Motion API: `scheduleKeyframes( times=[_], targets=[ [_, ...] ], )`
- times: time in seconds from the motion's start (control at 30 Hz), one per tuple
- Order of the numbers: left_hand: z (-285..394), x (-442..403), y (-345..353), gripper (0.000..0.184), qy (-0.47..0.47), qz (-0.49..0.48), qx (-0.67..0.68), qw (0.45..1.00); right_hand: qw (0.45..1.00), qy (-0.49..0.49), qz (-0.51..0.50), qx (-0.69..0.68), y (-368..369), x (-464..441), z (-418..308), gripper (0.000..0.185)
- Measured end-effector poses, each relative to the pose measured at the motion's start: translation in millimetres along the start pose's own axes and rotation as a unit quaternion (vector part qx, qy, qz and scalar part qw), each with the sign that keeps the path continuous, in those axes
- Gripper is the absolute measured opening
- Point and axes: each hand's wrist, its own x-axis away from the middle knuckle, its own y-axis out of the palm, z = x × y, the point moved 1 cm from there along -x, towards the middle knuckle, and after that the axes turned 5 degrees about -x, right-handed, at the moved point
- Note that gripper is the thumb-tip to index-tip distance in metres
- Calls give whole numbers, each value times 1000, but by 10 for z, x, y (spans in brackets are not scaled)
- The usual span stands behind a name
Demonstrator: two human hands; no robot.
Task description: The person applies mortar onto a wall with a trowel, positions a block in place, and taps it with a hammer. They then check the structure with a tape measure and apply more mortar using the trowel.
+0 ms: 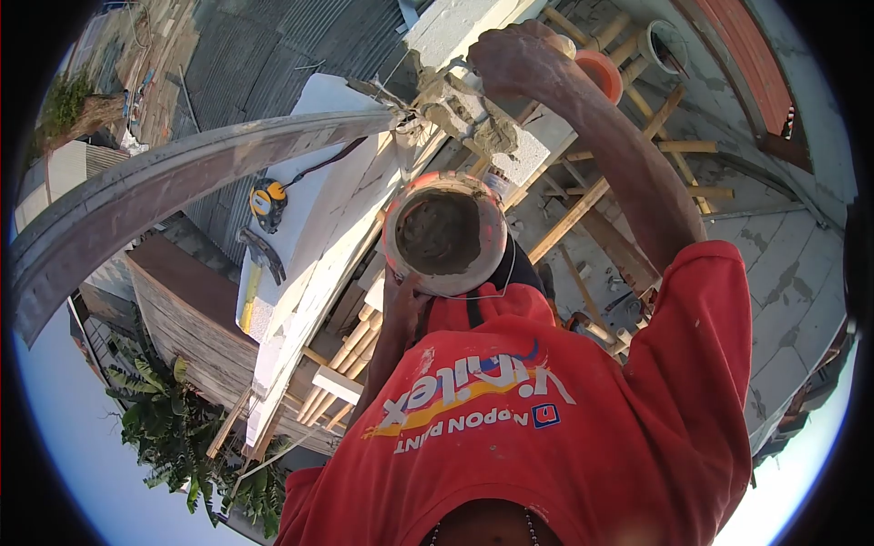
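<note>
My left hand [401, 305] grips the near left side of a round bucket [499, 227], its fingers partly hidden by the bucket. Grey wet mortar [439, 232] lies inside the bucket, and a thin wire handle hangs on the near side. Up and to the right, my right hand [514, 62] is closed above a pale wall top; what it holds is hidden. Lumpy mortar [469, 114] lies on the blocks just below and left of that hand. An orange-rimmed container [612, 75] is beyond my right wrist.
A long curved-looking metal strip [209, 173] reaches in from the left to the wall. A tape measure [267, 202] and a hammer [262, 257] lie on a white ledge [296, 237]. Wooden poles [574, 218] cross the lower space at right; a pale bucket [667, 47] stands farther back.
</note>
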Motion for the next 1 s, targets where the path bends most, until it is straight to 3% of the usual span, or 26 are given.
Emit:
scheduleKeyframes(
  times=[0.07, 0.1, 0.2, 0.23, 0.33, 0.43, 0.63, 0.73, 0.9, 1.0],
  targets=[
    [12, -2, -3, 77, -9, 8, 15, 1000, 999, 19, -23, -15, -210, 306, 30, 25],
    [16, -7, -5, 76, -14, 9, 22, 1000, 995, 29, -94, 33, -335, 412, 38, 26],
    [-38, -62, -80, 75, 12, -22, 29, 999, 994, 58, -81, -35, -390, 748, 141, 26],
    [-17, -59, -84, 74, 8, -22, 26, 999, 987, 71, -133, -57, -260, 738, 248, 28],
    [36, -14, -93, 72, 1, -24, 23, 999, 983, 54, -71, -159, 113, 868, 388, 29],
    [80, -19, -102, 70, 6, -32, 19, 999, 985, 120, -53, -110, 245, 887, 178, 28],
    [75, -72, -243, 68, -4, -34, -4, 999, 995, 10, 99, -24, 462, 787, 54, 21],
    [63, -68, -317, 69, -1, -34, -9, 999, 995, 10, 86, 53, 234, 939, 107, 17],
    [31, -121, -363, 74, 3, -47, -3, 999, 995, 73, -22, 58, 2, 1387, 246, 21],
    [-27, -173, -413, 77, 0, -49, 23, 999, 991, 124, -1, 47, -18, 1741, 161, 21]
  ],
)
